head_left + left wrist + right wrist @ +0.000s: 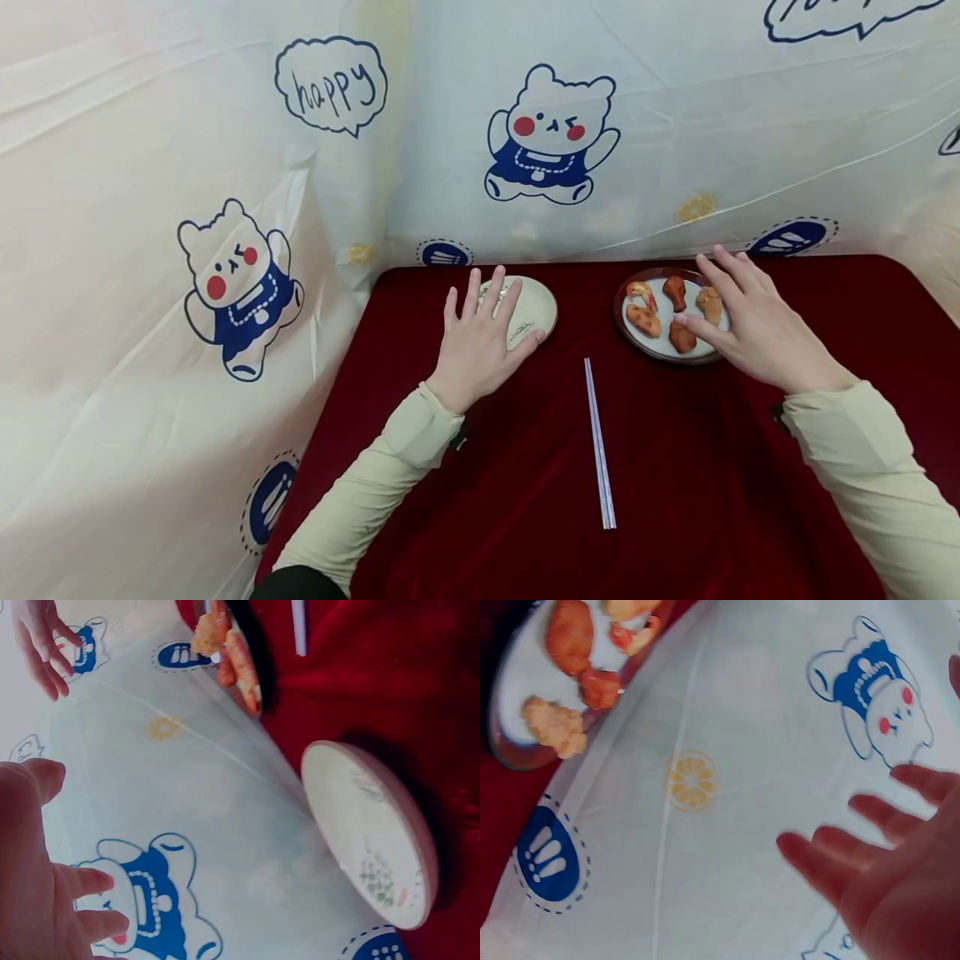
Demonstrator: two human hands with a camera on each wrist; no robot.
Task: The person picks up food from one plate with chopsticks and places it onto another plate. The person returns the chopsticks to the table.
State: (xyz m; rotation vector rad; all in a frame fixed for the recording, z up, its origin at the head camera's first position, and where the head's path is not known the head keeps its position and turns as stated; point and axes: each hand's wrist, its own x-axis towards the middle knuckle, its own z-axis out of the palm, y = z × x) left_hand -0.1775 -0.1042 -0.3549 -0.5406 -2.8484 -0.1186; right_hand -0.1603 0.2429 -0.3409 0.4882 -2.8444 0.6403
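Note:
My left hand (pixel 477 346), fingers spread, hovers over the near left part of a cream plate (pixel 536 308) with a faint printed pattern. In the left wrist view the hand is apart from that shallow plate (pixel 367 832). On the right, my right hand (pixel 765 325) is spread above the right side of a brown-rimmed plate (pixel 660 354) and holds nothing. Several pieces of food lie on that plate, among them a drumstick (pixel 675 292), a shrimp (pixel 641 292) and a breaded piece (pixel 553 726). A pair of pale purple chopsticks (pixel 600 450) lies between the arms, touched by neither hand.
A dark red cloth (pixel 525 500) covers the table. White curtains printed with cartoon bears (pixel 551 137) hang right behind the table's far edge and along its left side.

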